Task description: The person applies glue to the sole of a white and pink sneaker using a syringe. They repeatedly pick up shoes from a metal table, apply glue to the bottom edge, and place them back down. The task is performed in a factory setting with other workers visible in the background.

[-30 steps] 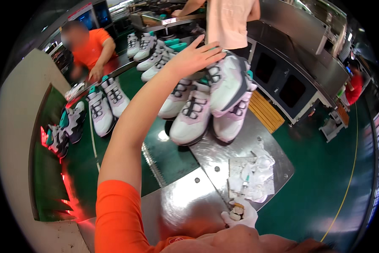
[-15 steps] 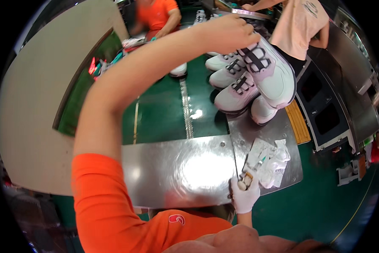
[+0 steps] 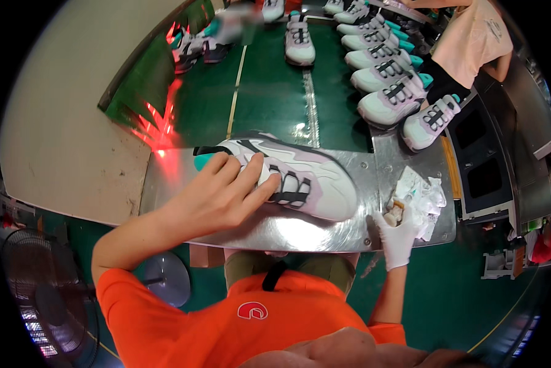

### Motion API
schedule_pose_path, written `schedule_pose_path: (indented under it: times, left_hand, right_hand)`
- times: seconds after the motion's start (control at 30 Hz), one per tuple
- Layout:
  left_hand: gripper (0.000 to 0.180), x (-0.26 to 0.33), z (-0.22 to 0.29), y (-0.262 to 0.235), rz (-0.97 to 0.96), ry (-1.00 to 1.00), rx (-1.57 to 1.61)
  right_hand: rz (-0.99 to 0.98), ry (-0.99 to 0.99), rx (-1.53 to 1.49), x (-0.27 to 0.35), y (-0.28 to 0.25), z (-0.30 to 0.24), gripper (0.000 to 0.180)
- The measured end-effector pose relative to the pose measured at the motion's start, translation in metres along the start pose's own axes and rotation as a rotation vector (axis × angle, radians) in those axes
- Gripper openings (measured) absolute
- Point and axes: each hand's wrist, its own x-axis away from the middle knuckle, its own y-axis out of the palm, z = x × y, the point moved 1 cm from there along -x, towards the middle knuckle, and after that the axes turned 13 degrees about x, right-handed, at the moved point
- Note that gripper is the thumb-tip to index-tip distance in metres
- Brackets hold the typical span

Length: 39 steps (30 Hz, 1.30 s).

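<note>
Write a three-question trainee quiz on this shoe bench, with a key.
1. True or false: the left hand rests on the sneaker lying on the metal plate.
2. What covers the right hand? A) a white glove B) nothing C) a black mitten
3. Fill in: the right hand sits beside a pile of crumpled white ____.

Key: 1 true; 2 A; 3 rags. The small brownish thing in the right hand's grip is too small to identify.

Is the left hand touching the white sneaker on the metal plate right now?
Touching. The head view shows the left hand lying on the white sneaker, its fingers draped over the laced top, with no gap visible.
</note>
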Motion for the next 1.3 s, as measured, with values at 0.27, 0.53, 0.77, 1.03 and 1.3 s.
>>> schedule_pose_path:
  times: [0.27,0.53,0.77,1.03,1.3]
  left_hand:
    - [0.044,0.038,0.058,0.026,0.238,-0.156,0.139]
    - [0.027,0.027,0.045,0.04,0.385,-0.203,0.496]
    - [0.027,0.031,0.044,0.045,0.323,-0.21,0.584]
    - [0.026,0.024,0.039,0.044,0.334,-0.21,0.594]
    - [0.025,0.016,0.032,0.042,0.277,-0.238,0.589]
  right_hand:
    - [-0.219,0.0,0.197,0.0,-0.037,-0.014,0.05]
    - [-0.266,0.064,0.085,0.001,-0.056,-0.021,0.046]
    - [-0.493,-0.039,0.0,-0.015,-0.052,-0.038,0.05]
    - [-0.908,-0.177,-0.991,-0.029,0.005,-0.071,0.067]
    - [-1.027,-0.136,-1.012,-0.042,0.022,-0.089,0.069]
